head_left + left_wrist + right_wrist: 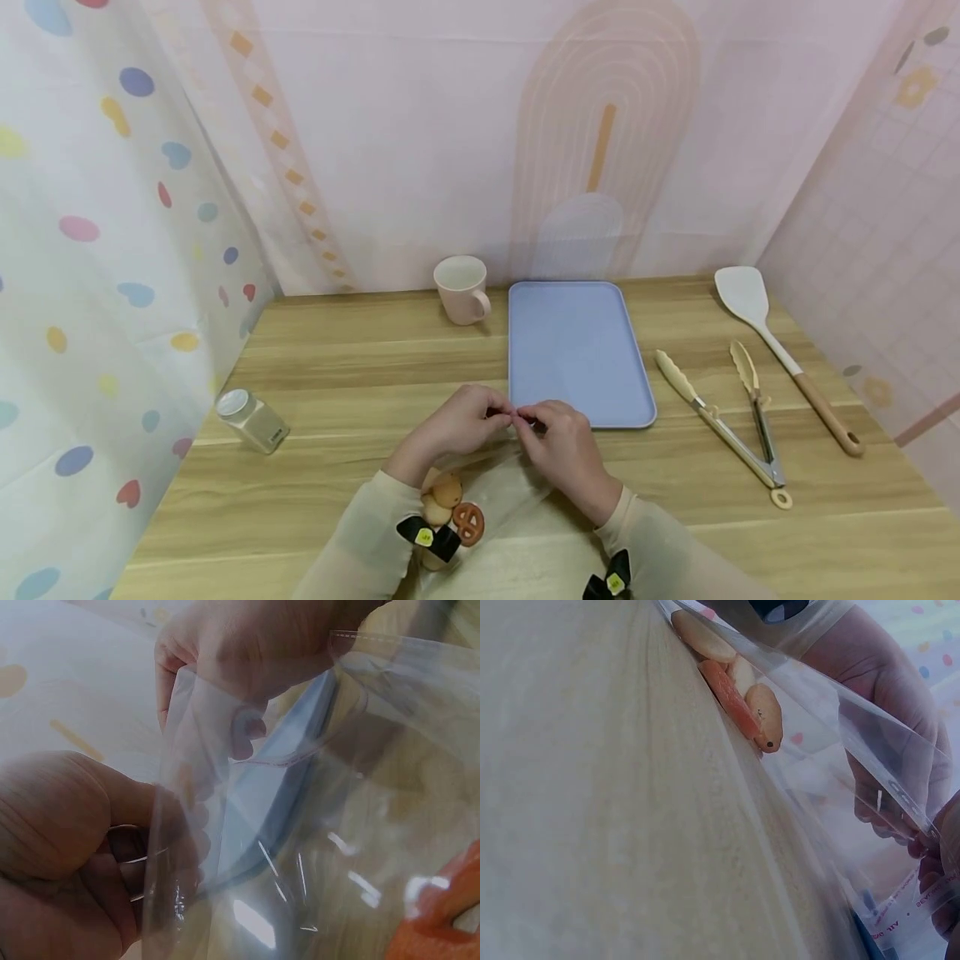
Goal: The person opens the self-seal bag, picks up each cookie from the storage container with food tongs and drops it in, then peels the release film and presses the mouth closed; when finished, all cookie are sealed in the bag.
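Note:
A clear plastic bag (504, 492) lies on the table, its far edge raised between both hands. Inside it, near the left sleeve, are several round cookies (447, 490) and a brown pretzel (468, 523). My left hand (461, 422) pinches the bag's edge between thumb and fingers. Right beside it, my right hand (566, 446) also pinches that edge, the fingertips of both hands nearly meeting. In the right wrist view, a clear strip with red print (900, 919) shows at the bag's edge. The exact spot where the fingertips grip is partly hidden.
A blue tray (581, 354) lies just beyond the hands. Behind stands a pink mug (462, 292). To the left, a glass jar (255, 421) with a pale lid lies tilted. Tongs (727, 433) and a white spatula (780, 350) rest at right. Curtains hang around the table.

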`<state>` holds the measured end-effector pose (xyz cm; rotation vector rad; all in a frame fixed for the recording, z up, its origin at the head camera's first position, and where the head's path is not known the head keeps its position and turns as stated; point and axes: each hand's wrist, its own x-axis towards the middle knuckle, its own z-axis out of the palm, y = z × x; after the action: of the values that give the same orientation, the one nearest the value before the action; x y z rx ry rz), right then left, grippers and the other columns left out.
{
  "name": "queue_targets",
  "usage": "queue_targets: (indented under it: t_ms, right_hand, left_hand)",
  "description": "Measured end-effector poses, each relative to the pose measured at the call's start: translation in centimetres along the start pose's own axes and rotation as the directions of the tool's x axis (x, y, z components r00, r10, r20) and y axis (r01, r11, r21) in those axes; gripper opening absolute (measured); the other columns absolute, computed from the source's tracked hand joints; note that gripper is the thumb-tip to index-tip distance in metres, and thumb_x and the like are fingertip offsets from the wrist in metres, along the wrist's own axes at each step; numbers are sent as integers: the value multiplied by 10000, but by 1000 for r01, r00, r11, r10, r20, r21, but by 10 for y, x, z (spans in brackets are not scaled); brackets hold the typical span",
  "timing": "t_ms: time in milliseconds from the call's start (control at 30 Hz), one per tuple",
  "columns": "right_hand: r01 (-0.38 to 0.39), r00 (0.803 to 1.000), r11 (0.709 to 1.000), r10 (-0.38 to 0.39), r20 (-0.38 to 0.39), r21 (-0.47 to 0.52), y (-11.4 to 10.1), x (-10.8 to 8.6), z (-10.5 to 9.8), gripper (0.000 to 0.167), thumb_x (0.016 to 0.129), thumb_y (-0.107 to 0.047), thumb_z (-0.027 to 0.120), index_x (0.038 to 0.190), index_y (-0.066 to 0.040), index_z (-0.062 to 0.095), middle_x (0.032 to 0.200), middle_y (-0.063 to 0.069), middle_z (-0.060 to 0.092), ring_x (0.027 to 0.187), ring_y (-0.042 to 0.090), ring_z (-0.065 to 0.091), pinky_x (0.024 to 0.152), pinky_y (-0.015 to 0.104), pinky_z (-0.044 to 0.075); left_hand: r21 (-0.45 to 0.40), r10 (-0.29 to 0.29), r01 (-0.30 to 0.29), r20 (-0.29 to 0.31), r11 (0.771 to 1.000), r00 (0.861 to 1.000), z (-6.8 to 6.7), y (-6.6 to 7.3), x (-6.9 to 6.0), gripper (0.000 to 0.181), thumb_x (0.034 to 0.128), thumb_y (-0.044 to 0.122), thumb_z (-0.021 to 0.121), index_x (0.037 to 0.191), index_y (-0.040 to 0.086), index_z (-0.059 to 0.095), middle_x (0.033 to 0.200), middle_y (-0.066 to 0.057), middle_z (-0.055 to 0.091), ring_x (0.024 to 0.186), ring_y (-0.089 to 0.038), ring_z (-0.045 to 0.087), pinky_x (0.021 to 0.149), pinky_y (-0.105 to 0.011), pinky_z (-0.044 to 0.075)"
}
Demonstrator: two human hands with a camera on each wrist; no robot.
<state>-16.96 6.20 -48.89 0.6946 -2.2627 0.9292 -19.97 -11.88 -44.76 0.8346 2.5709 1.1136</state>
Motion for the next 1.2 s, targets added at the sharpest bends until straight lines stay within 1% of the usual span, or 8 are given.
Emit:
queue_targets:
  t_ms: [167, 367, 567, 700, 900, 1100, 1200]
  right_hand:
    - [9, 1000, 1000, -9, -1, -24, 0, 0, 0, 45, 777, -81, 786, 808, -90, 754, 752, -13, 701, 685, 99, 643, 604, 250, 524]
    - [26, 1000, 998, -25, 5, -63, 1, 0, -1, 71, 770, -47, 762, 767, -114, 737, 727, -29, 679, 649, 94, 614, 578, 255, 511]
    - [42, 999, 996, -43, -2, -80, 3, 0, -1, 95, 757, -26, 739, 730, -104, 693, 711, -27, 654, 640, 103, 593, 571, 254, 500]
    - [46, 999, 996, -47, -2, -77, 3, 1, -1, 111, 755, -8, 712, 728, -100, 657, 705, -30, 622, 636, 102, 563, 563, 248, 482]
    - [33, 999, 998, -33, 14, -56, 2, 1, -1, 123, 765, 9, 656, 741, -103, 612, 696, -44, 567, 628, 94, 514, 555, 237, 448]
    - [16, 999, 999, -14, 40, -44, 2, -1, -1, 134, 790, 16, 633, 755, -107, 592, 704, -47, 550, 630, 90, 499, 557, 232, 442]
    - [3, 999, 999, -1, 54, -41, 1, -1, -2, 146, 803, 24, 624, 758, -110, 587, 704, -48, 542, 624, 84, 488, 550, 226, 435]
  left_hand:
    - [48, 27, -27, 1, 998, 1000, 0, 2, -2, 150, 944, 47, 591, 965, 87, 734, 919, 7, 708, 806, -61, 597, 716, -255, 491]
    - [76, 30, -30, 4, 997, 1000, -1, 5, -3, 163, 945, 39, 585, 978, 89, 737, 928, 4, 704, 799, -68, 588, 702, -262, 490]
    - [85, 36, -36, 3, 996, 999, 0, 7, -3, 168, 941, 29, 585, 968, 86, 741, 926, 1, 707, 821, -71, 601, 719, -257, 498]
    - [79, 29, -29, 3, 996, 1000, 0, 8, -3, 168, 938, 21, 586, 968, 78, 741, 928, -4, 709, 808, -70, 596, 707, -255, 498]
    - [63, 15, -16, 9, 998, 1000, -1, 9, -4, 178, 941, 16, 574, 1008, 56, 734, 964, -18, 709, 822, -73, 598, 715, -259, 500]
    - [92, 28, -29, 16, 995, 999, -2, 10, -4, 196, 938, 7, 567, 1021, 62, 736, 981, -18, 711, 878, -84, 621, 747, -258, 502]
    - [103, 32, -34, 18, 994, 999, -2, 11, -4, 213, 927, -9, 563, 1020, 65, 740, 981, -12, 714, 881, -88, 622, 744, -259, 499]
